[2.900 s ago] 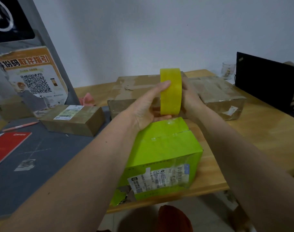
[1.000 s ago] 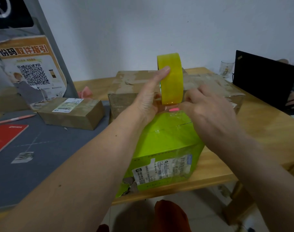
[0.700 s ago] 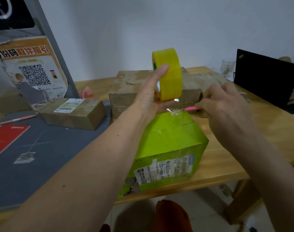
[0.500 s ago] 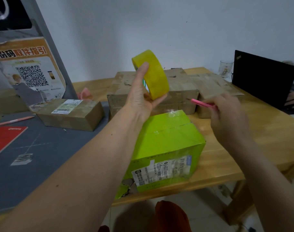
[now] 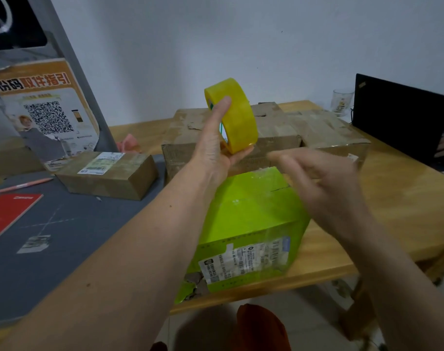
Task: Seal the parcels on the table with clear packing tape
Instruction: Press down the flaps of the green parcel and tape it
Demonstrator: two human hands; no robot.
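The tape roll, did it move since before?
Yes. The tape roll in the left hand went up and left, off the green box, against the brown box.

Glossy yellow tape roll point(image 5: 235, 115), shiny film-wrapped green box point(image 5: 251, 214), worn brown cardboard parcels point(image 5: 271, 134), varnished wooden table point(image 5: 405, 198)

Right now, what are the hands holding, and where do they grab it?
The left hand holds the tape roll up, one finger over its outer band, the others under the bottom edge. The right hand is too blurred to tell.
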